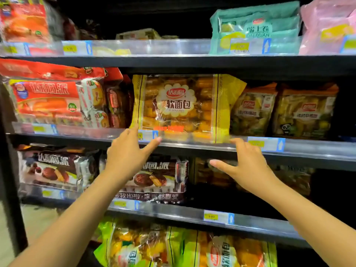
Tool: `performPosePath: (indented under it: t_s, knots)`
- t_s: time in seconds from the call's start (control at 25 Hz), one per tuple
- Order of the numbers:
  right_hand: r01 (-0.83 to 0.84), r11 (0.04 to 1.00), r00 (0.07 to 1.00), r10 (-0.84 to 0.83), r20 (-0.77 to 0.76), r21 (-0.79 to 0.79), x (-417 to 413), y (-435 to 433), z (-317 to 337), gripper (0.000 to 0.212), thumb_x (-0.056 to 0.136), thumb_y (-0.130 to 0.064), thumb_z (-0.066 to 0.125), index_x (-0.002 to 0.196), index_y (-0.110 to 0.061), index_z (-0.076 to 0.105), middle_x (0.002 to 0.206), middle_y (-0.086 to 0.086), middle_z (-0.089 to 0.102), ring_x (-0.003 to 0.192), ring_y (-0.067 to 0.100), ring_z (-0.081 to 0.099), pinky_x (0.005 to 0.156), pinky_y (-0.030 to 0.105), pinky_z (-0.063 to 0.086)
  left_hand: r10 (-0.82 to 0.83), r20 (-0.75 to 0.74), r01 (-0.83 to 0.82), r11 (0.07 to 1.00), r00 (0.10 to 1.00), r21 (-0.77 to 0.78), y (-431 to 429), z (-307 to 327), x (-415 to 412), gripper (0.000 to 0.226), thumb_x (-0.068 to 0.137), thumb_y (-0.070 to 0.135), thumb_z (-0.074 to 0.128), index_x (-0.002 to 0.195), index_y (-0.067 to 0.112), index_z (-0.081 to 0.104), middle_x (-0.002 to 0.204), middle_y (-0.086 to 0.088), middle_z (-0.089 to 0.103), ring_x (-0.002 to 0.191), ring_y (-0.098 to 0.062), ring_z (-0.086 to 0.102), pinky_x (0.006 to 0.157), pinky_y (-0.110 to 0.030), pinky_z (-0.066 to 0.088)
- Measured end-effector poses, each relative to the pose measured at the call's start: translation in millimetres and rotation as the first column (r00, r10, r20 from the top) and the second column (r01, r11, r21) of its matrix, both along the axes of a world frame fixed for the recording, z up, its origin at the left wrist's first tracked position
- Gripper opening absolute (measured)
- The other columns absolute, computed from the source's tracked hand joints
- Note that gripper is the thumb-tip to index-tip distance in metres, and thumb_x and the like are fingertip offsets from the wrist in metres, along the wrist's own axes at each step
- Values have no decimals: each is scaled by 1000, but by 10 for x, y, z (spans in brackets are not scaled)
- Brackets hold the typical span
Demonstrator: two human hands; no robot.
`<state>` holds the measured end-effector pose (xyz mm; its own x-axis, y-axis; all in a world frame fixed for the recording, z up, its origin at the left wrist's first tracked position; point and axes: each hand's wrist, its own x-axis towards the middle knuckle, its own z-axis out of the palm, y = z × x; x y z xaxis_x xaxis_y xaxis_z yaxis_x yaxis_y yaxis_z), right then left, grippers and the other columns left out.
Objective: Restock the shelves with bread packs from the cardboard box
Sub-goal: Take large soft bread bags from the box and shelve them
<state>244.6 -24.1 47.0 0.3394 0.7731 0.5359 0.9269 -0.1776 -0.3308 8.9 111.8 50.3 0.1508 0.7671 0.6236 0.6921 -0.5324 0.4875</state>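
Note:
A large yellow bread pack (185, 106) stands upright on the second shelf (308, 151), behind the clear front rail. My left hand (129, 157) is just below its lower left corner, fingers spread, a fingertip touching the pack's edge. My right hand (244, 166) hovers below its lower right corner, fingers apart, holding nothing. The cardboard box is out of view.
Red pie packs (50, 101) sit left of the yellow pack and orange-topped bread bags (285, 110) right of it. Brown pie packs (57, 168) fill the shelf below, green-yellow bread packs (173, 247) the bottom one. Teal (256, 27) and pink (329, 24) packs are on top.

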Motion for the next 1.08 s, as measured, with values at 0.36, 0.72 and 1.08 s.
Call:
performPosePath:
  t_s: [0.36, 0.72, 1.08]
  knots:
    - [-229, 858, 966, 140, -219, -460, -63, -901, -1405, 116, 48, -91, 44, 143, -28, 30, 144, 2, 45, 133, 23, 39, 106, 41, 40, -288, -231, 156, 873, 929, -463, -1188, -1249, -259, 95, 72, 71, 53, 149, 21, 31, 153, -1, 39, 137, -19, 39, 107, -34, 35]
    - [-75, 791, 886, -226, -404, -607, 205, -1078, -2214, 152, 27, -92, 58, 151, -26, 3, 158, 10, 22, 142, 33, 26, 113, 49, 31, -189, -30, 79, 541, 981, -837, -1275, -2319, -460, 137, 52, 81, 68, 155, 25, -3, 159, 1, 23, 143, -23, 31, 114, -38, 30]
    - [-67, 902, 649, -285, -705, -427, 78, -1181, -2407, 140, 20, -82, 75, 136, -18, 30, 131, 8, 58, 114, 30, 60, 90, 49, 54, -191, 350, 398, 376, 917, -837, -1375, -2280, -414, 75, 59, 58, 81, 125, 27, 60, 107, 6, 74, 88, -12, 74, 75, -27, 57]
